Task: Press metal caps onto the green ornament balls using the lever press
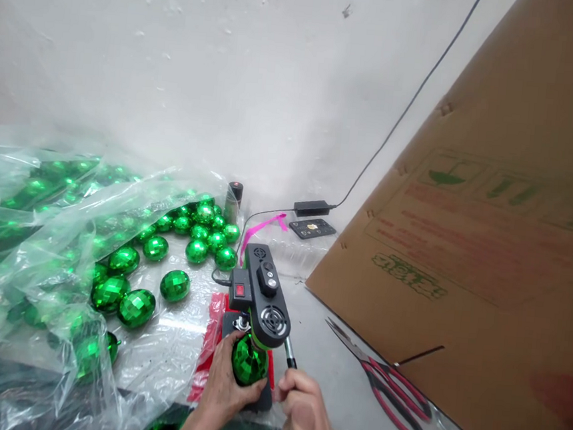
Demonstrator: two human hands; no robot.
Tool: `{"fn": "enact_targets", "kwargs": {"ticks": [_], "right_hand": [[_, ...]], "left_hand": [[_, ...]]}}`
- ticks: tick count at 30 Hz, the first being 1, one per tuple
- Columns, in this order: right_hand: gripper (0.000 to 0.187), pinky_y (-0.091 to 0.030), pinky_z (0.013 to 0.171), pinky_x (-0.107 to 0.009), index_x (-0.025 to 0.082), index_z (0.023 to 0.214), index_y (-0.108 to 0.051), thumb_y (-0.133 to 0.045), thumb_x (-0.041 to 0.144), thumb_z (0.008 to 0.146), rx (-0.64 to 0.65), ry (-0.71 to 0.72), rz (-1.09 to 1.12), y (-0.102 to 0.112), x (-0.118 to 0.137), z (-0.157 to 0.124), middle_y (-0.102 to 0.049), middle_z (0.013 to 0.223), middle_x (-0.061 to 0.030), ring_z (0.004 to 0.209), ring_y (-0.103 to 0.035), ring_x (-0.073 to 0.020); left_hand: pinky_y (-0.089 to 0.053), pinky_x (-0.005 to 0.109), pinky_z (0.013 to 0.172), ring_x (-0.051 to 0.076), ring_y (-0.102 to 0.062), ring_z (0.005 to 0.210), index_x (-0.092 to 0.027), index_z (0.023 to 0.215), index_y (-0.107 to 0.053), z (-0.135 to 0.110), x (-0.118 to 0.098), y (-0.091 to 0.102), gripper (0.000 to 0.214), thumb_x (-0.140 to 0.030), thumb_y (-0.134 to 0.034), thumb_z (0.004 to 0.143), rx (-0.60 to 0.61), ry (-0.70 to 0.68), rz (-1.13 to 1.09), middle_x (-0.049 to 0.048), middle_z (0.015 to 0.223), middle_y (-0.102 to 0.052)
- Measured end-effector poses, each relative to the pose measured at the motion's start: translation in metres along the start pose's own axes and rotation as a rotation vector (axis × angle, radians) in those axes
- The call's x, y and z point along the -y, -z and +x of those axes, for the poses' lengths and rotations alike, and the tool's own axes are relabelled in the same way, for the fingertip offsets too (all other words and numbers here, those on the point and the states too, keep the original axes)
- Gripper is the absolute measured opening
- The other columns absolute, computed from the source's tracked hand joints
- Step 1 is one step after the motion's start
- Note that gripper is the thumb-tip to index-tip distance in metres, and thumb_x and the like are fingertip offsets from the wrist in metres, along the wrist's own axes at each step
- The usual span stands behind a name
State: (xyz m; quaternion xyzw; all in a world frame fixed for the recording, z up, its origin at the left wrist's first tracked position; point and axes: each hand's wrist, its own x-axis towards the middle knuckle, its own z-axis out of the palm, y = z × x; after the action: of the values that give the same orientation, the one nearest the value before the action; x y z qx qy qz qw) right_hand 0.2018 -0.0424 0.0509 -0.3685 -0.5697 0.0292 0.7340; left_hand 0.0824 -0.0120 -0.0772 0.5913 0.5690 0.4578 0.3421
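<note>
A shiny green faceted ball ornament (250,360) sits under the head of a small black bench machine (265,293), which has a red switch, round vents and a lever at its side. My left hand (224,380) is closed around the ball from the left, thumb along its near side. To the right, my right hand (305,404) is wrapped round the black grip of the lever (291,353). Where the machine's head meets the ball is hidden. Red plastic strips (210,335) lie beneath the machine's base.
Many green balls (136,307) lie at left, some in a clear plastic bag (20,272). A dark cylinder (234,198), power adapter (312,208) and phone (312,228) stand by the wall. Scissors (384,387) lie at right beside a big cardboard box (463,257).
</note>
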Motion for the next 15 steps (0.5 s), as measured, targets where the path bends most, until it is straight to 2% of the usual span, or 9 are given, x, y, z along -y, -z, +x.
{"fn": "enact_targets", "kwargs": {"ticks": [4, 6, 8, 11, 15], "right_hand": [[0.038, -0.054, 0.056, -0.029, 0.023, 0.075, -0.052, -0.045, 0.021, 0.112, -0.005, 0.054, -0.004, 0.001, -0.016, -0.015, -0.067, 0.077, -0.0021, 0.060, -0.064, -0.0162], [0.037, -0.059, 0.060, -0.032, 0.023, 0.075, -0.057, -0.048, 0.023, 0.111, 0.027, 0.094, -0.011, 0.004, -0.023, -0.018, -0.071, 0.078, -0.0029, 0.061, -0.068, -0.0181], [0.036, -0.059, 0.060, -0.033, 0.024, 0.075, -0.060, -0.050, 0.023, 0.110, 0.068, 0.115, -0.012, 0.008, -0.025, -0.016, -0.073, 0.079, -0.0036, 0.061, -0.070, -0.0191], [0.037, -0.055, 0.057, -0.029, 0.023, 0.076, -0.056, -0.047, 0.020, 0.111, 0.095, 0.089, -0.006, 0.012, -0.014, 0.002, -0.071, 0.080, -0.0031, 0.064, -0.069, -0.0165], [0.041, -0.048, 0.057, -0.023, 0.022, 0.072, -0.051, -0.048, 0.017, 0.112, 0.122, -0.038, 0.010, 0.005, 0.017, 0.048, -0.061, 0.068, 0.0008, 0.065, -0.067, -0.0134]], "left_hand": [[-0.055, 0.065, 0.121, 0.041, -0.071, 0.137, -0.016, 0.144, -0.061, -0.002, -0.004, -0.004, 0.078, -0.038, -0.085, 0.073, -0.037, -0.019, 0.015, 0.0202, 0.142, -0.074], [-0.056, 0.064, 0.120, 0.040, -0.071, 0.137, -0.017, 0.144, -0.061, -0.003, -0.006, -0.005, 0.077, -0.040, -0.085, 0.074, -0.070, -0.023, 0.023, 0.0190, 0.141, -0.075], [-0.056, 0.063, 0.120, 0.041, -0.072, 0.136, -0.017, 0.143, -0.062, -0.002, -0.008, -0.004, 0.077, -0.040, -0.086, 0.074, -0.053, -0.006, 0.020, 0.0182, 0.139, -0.076], [-0.055, 0.065, 0.122, 0.042, -0.071, 0.137, -0.017, 0.142, -0.063, 0.001, -0.010, 0.001, 0.078, -0.038, -0.088, 0.071, -0.005, 0.029, -0.013, 0.0182, 0.140, -0.075], [-0.051, 0.066, 0.125, 0.043, -0.068, 0.142, -0.019, 0.145, -0.061, 0.001, -0.010, 0.003, 0.084, -0.035, -0.090, 0.068, -0.024, 0.055, -0.067, 0.0187, 0.146, -0.073]]}}
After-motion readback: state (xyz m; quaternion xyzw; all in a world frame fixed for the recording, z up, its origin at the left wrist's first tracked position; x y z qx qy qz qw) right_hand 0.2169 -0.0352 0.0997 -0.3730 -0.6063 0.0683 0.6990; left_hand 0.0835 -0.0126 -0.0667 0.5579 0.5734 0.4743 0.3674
